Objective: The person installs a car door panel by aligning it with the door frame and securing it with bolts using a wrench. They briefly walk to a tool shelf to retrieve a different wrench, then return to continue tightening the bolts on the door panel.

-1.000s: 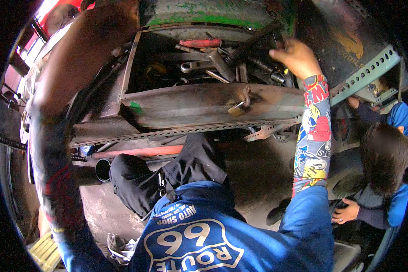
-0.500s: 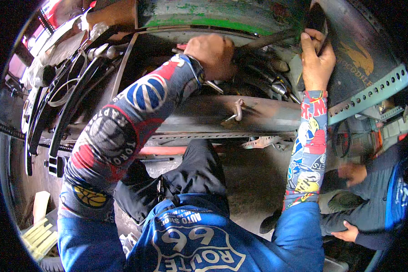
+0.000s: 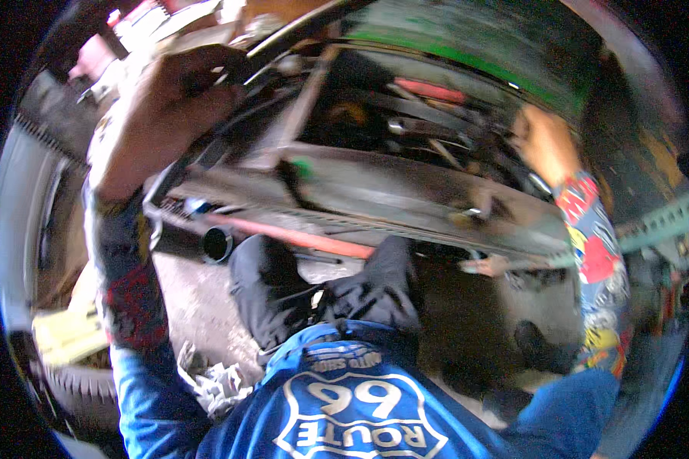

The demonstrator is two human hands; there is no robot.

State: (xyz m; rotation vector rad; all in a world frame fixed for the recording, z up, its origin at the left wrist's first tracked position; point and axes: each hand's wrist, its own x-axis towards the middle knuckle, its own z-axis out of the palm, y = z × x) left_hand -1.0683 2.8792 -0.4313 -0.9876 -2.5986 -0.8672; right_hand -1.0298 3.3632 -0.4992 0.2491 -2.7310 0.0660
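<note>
My left hand [image 3: 180, 103] is raised at the upper left, its fingers closed round the near end of a long dark metal bar [image 3: 302, 30]. The bar slants up and away to the right, past the top edge. My right hand [image 3: 547, 145] is over the right end of a metal tool tray [image 3: 421, 180], its fingers bent down and blurred; whether they hold anything does not show. Inside the tray lie several loose tools, among them a red-handled tool [image 3: 430, 90] and a shiny wrench-like tool [image 3: 429, 130].
A red bar [image 3: 306, 237] runs below the tray, above my knees. A perforated teal metal strip [image 3: 654, 226] juts out at the right. Crumpled whitish material [image 3: 214, 382] lies on the floor at the lower left, near a tire [image 3: 84, 390].
My left hand has swung from above the tray to the far left, with the bar in it. My right hand has come down from the upright panel to the tray. The view has shifted.
</note>
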